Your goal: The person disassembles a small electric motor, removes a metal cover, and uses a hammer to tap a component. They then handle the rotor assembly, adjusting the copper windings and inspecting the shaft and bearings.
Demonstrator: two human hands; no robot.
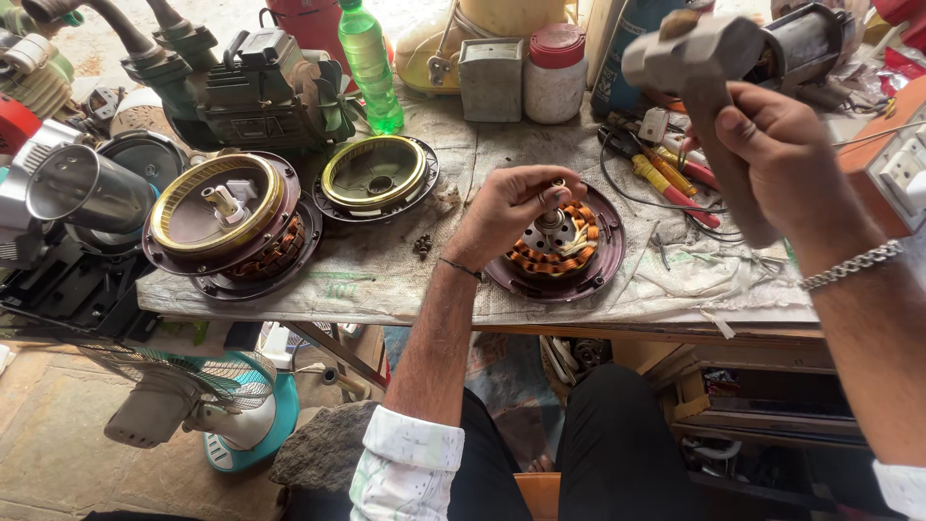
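My left hand (509, 210) pinches the small metal shaft standing upright in the middle of a ceiling fan motor (579, 253), a maroon round housing with copper windings, lying on the workbench. My right hand (772, 159) grips the handle of a grey hammer (696, 56), raised above and to the right of the motor, its head tilted up near the top edge of the head view. A silver chain bracelet sits on my right wrist.
Two more opened fan housings (224, 224) (376, 177) lie to the left on the cloth-covered bench (386, 280). A green bottle (368, 63), a red-lidded jar (555, 72), red and yellow screwdrivers (666, 183), a pump (256, 87) and a white switch box (902, 169) crowd the back. A teal table fan (227, 410) stands below.
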